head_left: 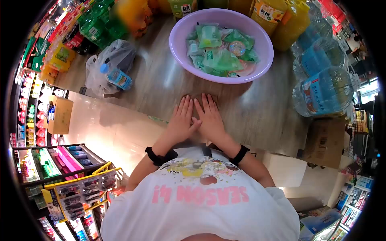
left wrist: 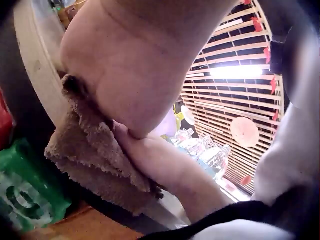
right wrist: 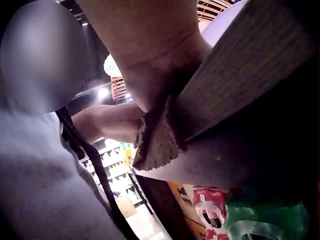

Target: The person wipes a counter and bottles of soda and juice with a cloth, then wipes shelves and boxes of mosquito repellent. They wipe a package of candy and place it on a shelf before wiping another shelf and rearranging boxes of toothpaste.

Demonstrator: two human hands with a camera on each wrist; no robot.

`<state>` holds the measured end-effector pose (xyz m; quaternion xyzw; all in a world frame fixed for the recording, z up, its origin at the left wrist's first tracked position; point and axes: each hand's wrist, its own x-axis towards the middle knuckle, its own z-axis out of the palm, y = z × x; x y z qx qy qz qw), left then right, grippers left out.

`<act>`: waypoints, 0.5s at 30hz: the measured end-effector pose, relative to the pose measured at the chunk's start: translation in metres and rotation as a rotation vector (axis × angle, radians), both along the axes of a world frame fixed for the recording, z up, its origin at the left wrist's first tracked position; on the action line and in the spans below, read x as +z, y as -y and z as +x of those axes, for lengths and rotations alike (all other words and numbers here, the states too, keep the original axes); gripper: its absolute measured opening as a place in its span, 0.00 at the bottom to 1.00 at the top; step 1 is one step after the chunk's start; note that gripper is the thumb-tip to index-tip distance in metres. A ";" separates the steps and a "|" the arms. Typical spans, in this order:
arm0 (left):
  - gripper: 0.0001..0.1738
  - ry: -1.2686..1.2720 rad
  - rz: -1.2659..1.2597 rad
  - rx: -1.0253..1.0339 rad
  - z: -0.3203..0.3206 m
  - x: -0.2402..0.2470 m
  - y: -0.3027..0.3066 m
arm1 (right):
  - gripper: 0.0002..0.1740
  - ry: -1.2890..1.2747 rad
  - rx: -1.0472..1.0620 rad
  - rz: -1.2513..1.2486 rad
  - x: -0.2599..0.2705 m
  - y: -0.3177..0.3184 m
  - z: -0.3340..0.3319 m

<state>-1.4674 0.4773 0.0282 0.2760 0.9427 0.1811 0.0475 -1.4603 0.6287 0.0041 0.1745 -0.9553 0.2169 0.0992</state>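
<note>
My left hand [head_left: 182,119] and right hand [head_left: 210,118] lie side by side at the near edge of the wooden table [head_left: 148,86], fingers straight and pointing away from me. Their thumbs meet between them. Under the hands is a brown fluffy cloth [left wrist: 95,145], mostly hidden from above; both wrist views show part of the cloth [right wrist: 160,140] hanging over the table edge. Beyond the fingertips stands a lilac basin [head_left: 177,56] holding several green and clear packets [head_left: 221,58].
Left on the table sits a clear plastic bag [head_left: 96,74] with a small blue-capped water bottle [head_left: 120,78]. Large water jugs [head_left: 325,92] line the right side. Yellow bottles [head_left: 269,16] and green bottle packs [head_left: 94,26] stand along the back. A display rack [head_left: 80,188] is at lower left.
</note>
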 end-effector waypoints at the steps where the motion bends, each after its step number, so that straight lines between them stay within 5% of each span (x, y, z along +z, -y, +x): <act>1: 0.42 -0.004 0.012 0.010 -0.002 -0.001 0.001 | 0.36 -0.004 0.010 0.012 0.001 -0.001 0.000; 15: 0.46 -0.076 0.046 -0.019 0.023 0.001 -0.006 | 0.36 0.000 -0.021 0.141 -0.003 -0.006 0.025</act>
